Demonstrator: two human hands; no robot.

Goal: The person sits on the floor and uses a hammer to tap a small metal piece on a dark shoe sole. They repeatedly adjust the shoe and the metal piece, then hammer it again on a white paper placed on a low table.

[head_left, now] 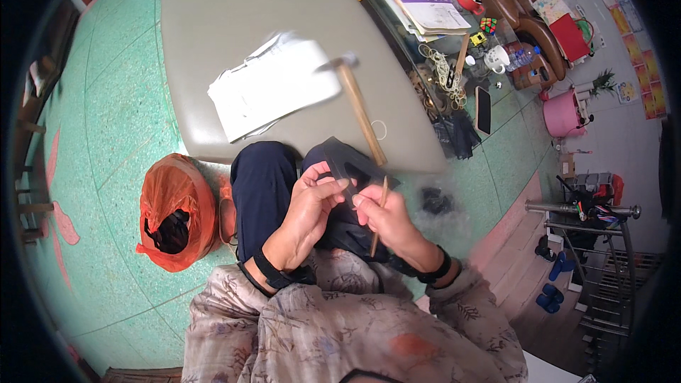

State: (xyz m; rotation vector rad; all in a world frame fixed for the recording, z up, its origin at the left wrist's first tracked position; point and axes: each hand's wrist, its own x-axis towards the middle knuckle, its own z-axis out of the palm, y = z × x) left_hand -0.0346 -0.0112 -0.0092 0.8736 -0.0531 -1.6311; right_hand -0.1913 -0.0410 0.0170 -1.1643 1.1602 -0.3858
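Note:
My left hand (312, 202) grips a flat black cut-out piece (347, 163) over my lap, thumb and fingers pinching its near edge. My right hand (379, 216) touches the same piece with its fingertips and holds a thin wooden stick (381, 206) upright between the fingers. A wooden-handled hammer (358, 106) lies on the grey table (234, 7) just beyond my knees, its metal head toward the papers. Both wrists wear black bands.
White papers (273, 85) lie on the grey table. An orange plastic bag (174, 209) with dark contents sits on the green floor to my left. A cluttered glass table (440, 35) with books, cord and a phone stands right. A pink bucket (562, 113) is far right.

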